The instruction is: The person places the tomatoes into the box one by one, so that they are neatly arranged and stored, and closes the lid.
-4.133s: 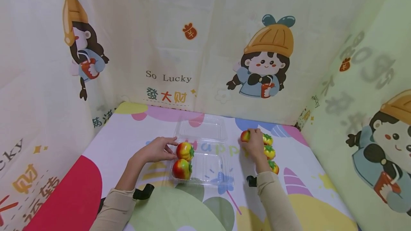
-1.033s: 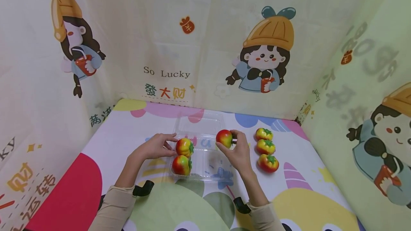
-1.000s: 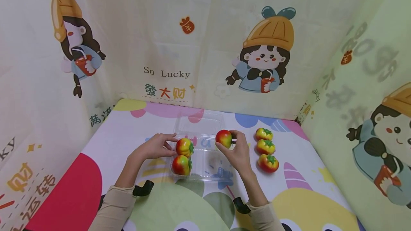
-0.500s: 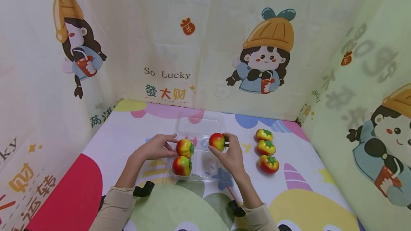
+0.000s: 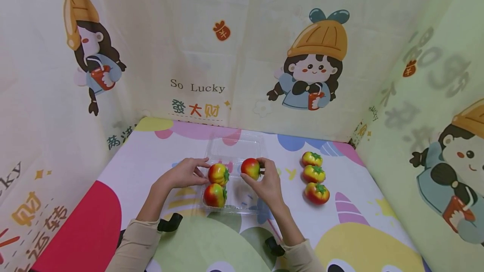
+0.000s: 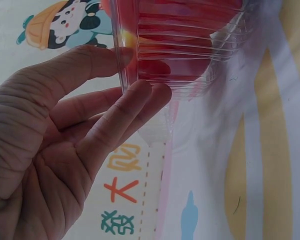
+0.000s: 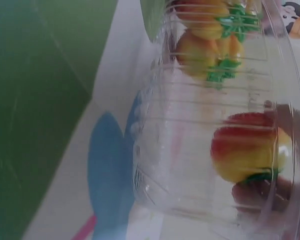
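A clear plastic clamshell box (image 5: 242,198) lies with its lid folded back. Two shiny red-and-yellow tomatoes (image 5: 214,195), with green calyxes, sit along its left side. My left hand (image 5: 185,172) holds the box's left edge; in the left wrist view, its thumb (image 6: 97,61) and fingertips lie at the rim. Over the box's right half, my right hand (image 5: 270,181) pinches another tomato (image 5: 250,168) between thumb and fingers, the calyx facing right. Through the clear wall, the right wrist view shows this held tomato (image 7: 247,145) apart from the two inside.
Several more tomatoes (image 5: 316,193) stand in a column to the right of the box. The clear lid (image 5: 235,146) lies flat behind it. Patterned cloth walls (image 5: 249,53) close in the table's back and sides. Black wrist mounts (image 5: 170,222) sit under the forearms.
My right hand took a tomato from the right-hand group and carried it left over the box, most recently a little further left. The left hand has stayed at the box's edge.
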### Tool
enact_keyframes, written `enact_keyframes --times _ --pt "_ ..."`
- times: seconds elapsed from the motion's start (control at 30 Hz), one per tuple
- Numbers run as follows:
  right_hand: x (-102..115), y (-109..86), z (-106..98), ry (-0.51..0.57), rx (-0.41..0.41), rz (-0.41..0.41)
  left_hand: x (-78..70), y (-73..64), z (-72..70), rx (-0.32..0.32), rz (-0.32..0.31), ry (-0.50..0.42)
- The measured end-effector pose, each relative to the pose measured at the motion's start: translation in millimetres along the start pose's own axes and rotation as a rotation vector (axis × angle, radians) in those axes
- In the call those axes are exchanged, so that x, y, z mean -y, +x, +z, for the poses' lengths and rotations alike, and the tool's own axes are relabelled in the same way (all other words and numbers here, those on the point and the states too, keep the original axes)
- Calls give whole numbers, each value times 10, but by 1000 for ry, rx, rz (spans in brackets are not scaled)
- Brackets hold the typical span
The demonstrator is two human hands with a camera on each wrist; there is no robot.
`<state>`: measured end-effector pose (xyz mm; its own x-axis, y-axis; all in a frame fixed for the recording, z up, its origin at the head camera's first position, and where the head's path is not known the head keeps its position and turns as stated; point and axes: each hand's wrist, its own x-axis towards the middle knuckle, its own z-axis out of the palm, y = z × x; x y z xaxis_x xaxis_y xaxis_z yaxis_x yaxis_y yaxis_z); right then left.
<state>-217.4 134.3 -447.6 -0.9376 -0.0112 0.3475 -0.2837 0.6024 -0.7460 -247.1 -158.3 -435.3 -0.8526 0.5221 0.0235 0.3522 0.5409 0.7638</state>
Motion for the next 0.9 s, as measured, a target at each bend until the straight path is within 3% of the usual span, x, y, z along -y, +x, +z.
enact_keyframes --times 0.33,0.9 --pt "-25 -3 110 17 20 -64 -23 2 2 4 -4 4" --pt "-3 8 234 -22 69 -30 -25 -7 7 1 21 -3"
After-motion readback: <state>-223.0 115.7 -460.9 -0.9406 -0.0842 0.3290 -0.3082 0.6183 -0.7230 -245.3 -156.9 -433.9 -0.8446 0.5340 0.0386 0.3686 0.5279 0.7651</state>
